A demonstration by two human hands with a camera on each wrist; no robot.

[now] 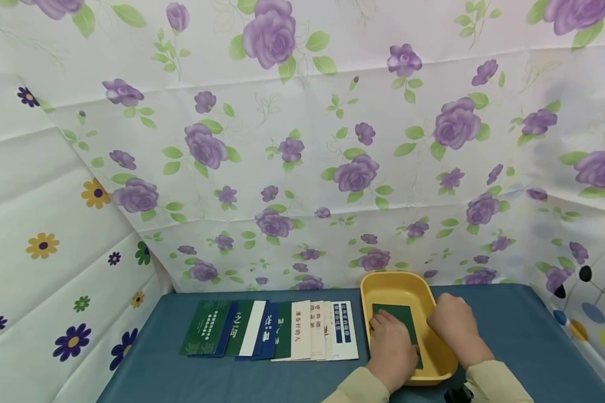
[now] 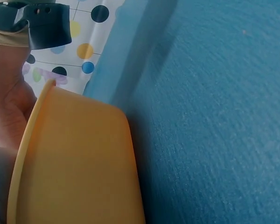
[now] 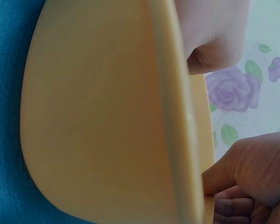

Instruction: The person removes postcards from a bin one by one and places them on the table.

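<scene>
A yellow plastic basin (image 1: 436, 358) stands on the table with a green booklet (image 1: 395, 310) lying inside it. Over the left part of that booklet is my left hand (image 1: 393, 350), its fingers bent at the booklet's left edge. The fingertips are partly hidden. My right hand (image 1: 456, 322) is at the basin's right rim, fingers curled. In the right wrist view the right hand's thumb (image 3: 224, 172) comes down at the rim, with bent fingers behind it. The basin's outer wall (image 2: 79, 163) fills much of the left wrist view.
Left of the basin several booklets overlap in a fanned row: a green one (image 1: 206, 327) at the left end, blue, green and cream ones between, a white one (image 1: 340, 330) nearest the basin. A flowered sheet (image 1: 302, 168) hangs behind the blue-green table (image 1: 146, 364).
</scene>
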